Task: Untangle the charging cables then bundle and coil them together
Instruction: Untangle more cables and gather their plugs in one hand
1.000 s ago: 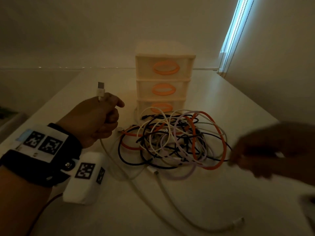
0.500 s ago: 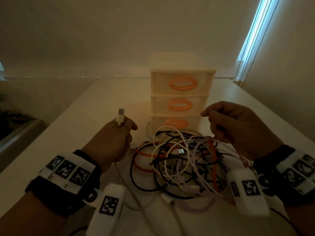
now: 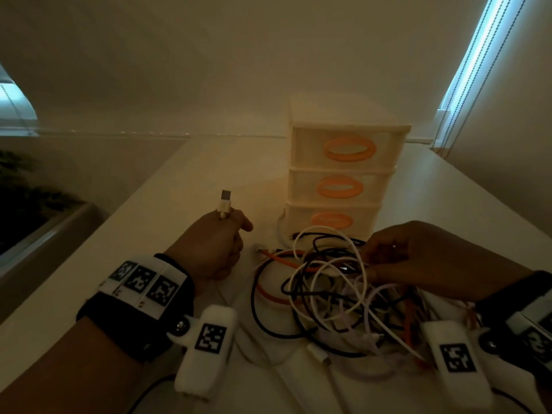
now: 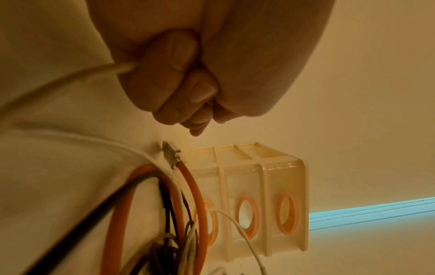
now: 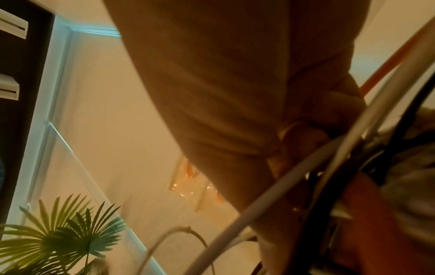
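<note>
The left hand (image 3: 209, 249) clamps a white USB charging cable (image 3: 224, 201), plug up. The right hand (image 3: 418, 258) reaches into the tangled pile of white, black and orange cables (image 3: 328, 294); its grip cannot be told.

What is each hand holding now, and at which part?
The left hand grips a white cable just below its plug. The right hand is in the cable tangle; its hold cannot be told.

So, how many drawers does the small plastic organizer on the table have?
3, stacked one above another: the top drawer, the middle drawer, and the bottom drawer, whose lower edge sits behind the cable tangle. Each has an orange oval handle.
</note>
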`<state>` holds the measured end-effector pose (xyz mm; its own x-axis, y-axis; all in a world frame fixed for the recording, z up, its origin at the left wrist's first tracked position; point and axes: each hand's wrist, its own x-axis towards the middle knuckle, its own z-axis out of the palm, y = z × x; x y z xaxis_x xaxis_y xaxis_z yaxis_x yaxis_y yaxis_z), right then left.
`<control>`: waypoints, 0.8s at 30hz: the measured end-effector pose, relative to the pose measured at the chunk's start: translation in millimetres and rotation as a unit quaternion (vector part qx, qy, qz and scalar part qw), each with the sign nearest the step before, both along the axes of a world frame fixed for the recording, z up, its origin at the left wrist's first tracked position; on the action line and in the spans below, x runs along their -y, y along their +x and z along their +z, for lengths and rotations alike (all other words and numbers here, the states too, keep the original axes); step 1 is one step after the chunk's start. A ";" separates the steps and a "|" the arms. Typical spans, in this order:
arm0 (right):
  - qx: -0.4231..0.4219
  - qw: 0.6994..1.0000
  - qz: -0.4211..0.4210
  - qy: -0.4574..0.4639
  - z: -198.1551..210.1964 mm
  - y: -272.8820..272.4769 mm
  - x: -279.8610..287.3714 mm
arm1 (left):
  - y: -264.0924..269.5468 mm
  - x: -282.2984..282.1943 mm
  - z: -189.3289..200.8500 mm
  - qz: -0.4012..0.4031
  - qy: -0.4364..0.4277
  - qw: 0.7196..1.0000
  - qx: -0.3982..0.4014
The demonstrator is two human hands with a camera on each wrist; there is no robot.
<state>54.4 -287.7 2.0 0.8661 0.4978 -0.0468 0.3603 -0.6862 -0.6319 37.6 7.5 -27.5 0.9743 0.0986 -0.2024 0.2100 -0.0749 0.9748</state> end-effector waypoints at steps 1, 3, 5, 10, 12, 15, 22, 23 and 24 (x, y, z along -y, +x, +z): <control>0.004 1.000 -0.003 -0.003 -0.4 2.3 0.9 | 0.6 -0.8 0.0 0.001 -0.001 1.000 -0.003; 0.017 1.000 -0.008 -0.016 -0.3 6.9 2.2 | 2.0 -2.1 -1.2 -0.001 0.000 1.000 -0.009; 0.032 0.999 -0.013 -0.026 1.2 11.2 3.3 | 2.8 -2.8 -2.6 -0.006 0.005 1.000 -0.015; 0.077 0.995 -0.018 -0.061 8.1 21.5 6.9 | 1.0 0.4 -3.5 -0.040 0.024 0.998 -0.038; 0.076 0.994 -0.004 -0.081 16.5 21.4 9.4 | 1.2 0.7 -3.3 -0.042 0.026 0.998 -0.040; 0.095 0.991 0.007 -0.090 38.4 13.3 10.6 | 2.3 0.4 -3.8 -0.039 0.025 0.998 -0.042; 0.169 0.984 0.057 0.002 86.6 -34.9 -32.0 | 2.3 2.5 -2.2 -0.039 0.018 0.998 -0.037; 0.143 0.987 0.071 0.008 86.8 -41.2 -39.0 | 1.7 2.3 -1.3 -0.042 0.015 0.998 -0.034; 0.114 0.990 0.086 0.003 84.4 -46.0 -43.7 | 1.2 2.1 -0.5 -0.046 0.011 0.998 -0.030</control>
